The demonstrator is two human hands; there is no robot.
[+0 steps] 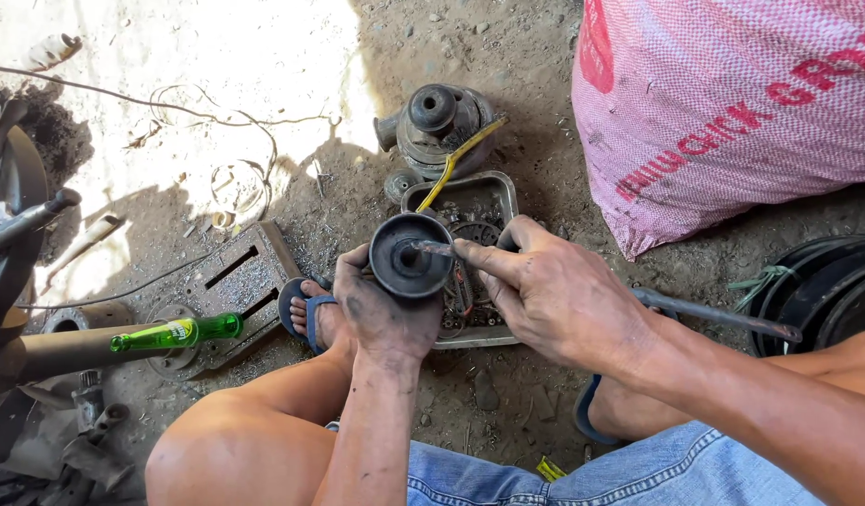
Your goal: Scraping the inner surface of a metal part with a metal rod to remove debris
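Bare, gritty dirt ground makes up the work surface, half in hard sunlight at the far left and in shade nearer the person, who squats with both knees up.

Held up between the knees, near the middle of the scene, is a round, dark, greasy metal part shaped like a shallow cup with a raised hub at its centre (411, 255). Its open face is turned up toward the camera, so its axis points roughly at the viewer. The left hand (381, 314) grips it from below and from the near-left side, fingers curled around its rim. The right hand (554, 295) comes in from the right, thumb and fingers pinched shut on a slim, dark metal rod (430, 248). The rod's long axis lies nearly level, running right to left, its tip touching the hub or sitting in it; I cannot tell which.

Just beyond and beneath the hands lies a shallow rectangular grey metal tray of small oily parts (504, 192). Farther off stands a round grey metal housing with a yellow strip across it (437, 126). A green glass bottle (179, 333) lies at near left, a pink woven sack (732, 103) far right.
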